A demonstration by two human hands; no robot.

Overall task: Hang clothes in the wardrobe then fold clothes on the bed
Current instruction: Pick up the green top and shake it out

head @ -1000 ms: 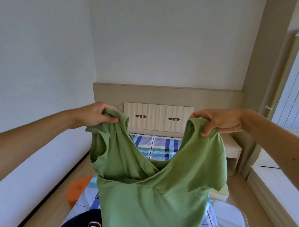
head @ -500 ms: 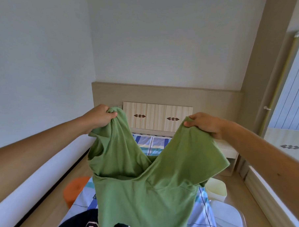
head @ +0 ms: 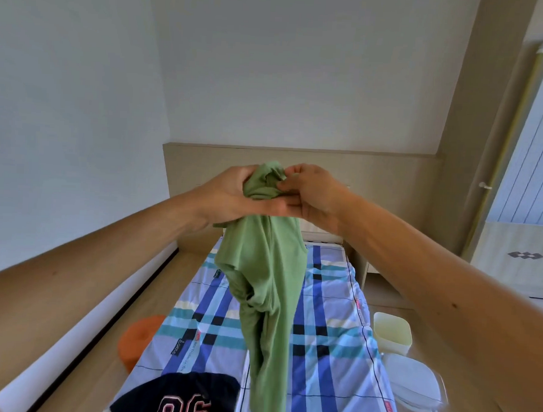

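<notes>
A green T-shirt [head: 268, 286] hangs doubled over lengthwise above the bed [head: 327, 317], which has a blue, teal and white checked cover. My left hand [head: 233, 194] grips the bunched shoulders of the shirt from below. My right hand [head: 311, 192] meets it from the right and pinches the same bunch of fabric at the top. Both hands touch each other in front of the headboard. A dark garment [head: 184, 398] with a "96" print lies on the near end of the bed.
An orange round stool [head: 138, 340] stands on the wooden floor left of the bed. A pale yellow bin [head: 392, 334] and a white lidded container [head: 411, 389] sit to the right. A white wall runs along the left; a white cabinet [head: 523, 248] stands at far right.
My hands, held apart with the shirt spread between them, have come together, so the shirt now hangs folded in half. The view has tilted down over the bed.
</notes>
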